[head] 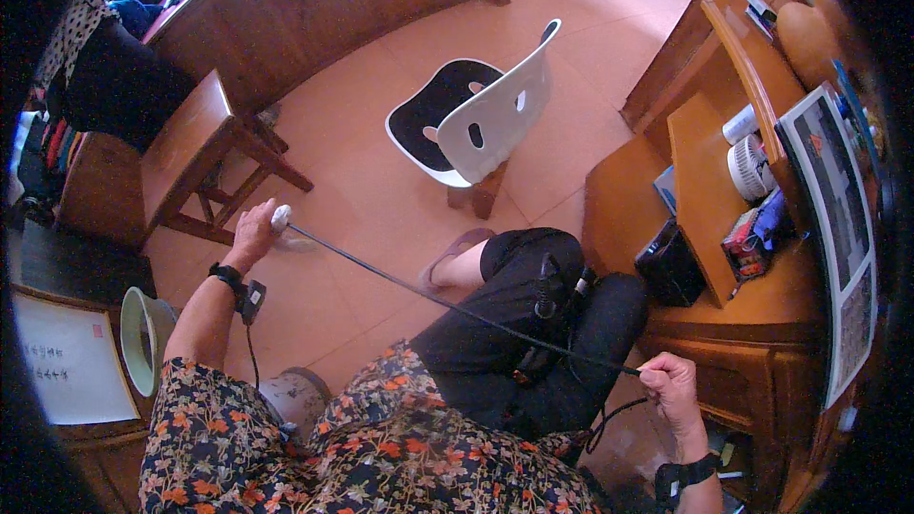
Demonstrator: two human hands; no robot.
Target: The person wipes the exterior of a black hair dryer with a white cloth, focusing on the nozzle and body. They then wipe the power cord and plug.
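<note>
A dark cord (457,305) is stretched in a slanting line across the view, above my lap. At its upper left end my left hand (255,230) is closed on a crumpled white cloth or tissue (281,218), with the cord running out of it. At the lower right my right hand (670,384) pinches the cord between thumb and fingers, and a loose loop of it hangs below. Another black cable with a metal-looking end (545,303) lies on my black trousers.
A white chair with a black seat pad (493,125) stands ahead. Wooden stool (189,150), pale green bin (139,343) and framed writing (71,364) are at left. A wooden desk (771,300) with a white fan (750,168) is at right. Another person (107,78) is at upper left.
</note>
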